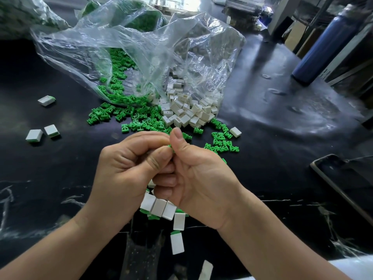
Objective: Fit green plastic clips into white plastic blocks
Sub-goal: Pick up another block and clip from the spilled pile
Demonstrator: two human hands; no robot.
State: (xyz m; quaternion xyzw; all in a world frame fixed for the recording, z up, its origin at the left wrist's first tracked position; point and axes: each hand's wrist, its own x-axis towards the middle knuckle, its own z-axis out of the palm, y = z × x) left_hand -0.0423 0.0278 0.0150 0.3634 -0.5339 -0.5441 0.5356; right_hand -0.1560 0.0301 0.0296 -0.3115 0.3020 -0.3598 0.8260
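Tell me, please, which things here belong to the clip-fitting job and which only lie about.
Job: loose green clips, white blocks, finished blocks near the wrists, clear bags, the held clip between left hand and right hand.
Lying about: blue bottle, dark flat device at the right.

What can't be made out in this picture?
Head view, the only one:
- The piece in the grip: the curled fingers of the left hand and right hand hide it; only a sliver of green clip shows.
- Parts deep in the clear bag: blurred by wrinkled plastic.
- The dark slab at right: cut off by the frame edge.
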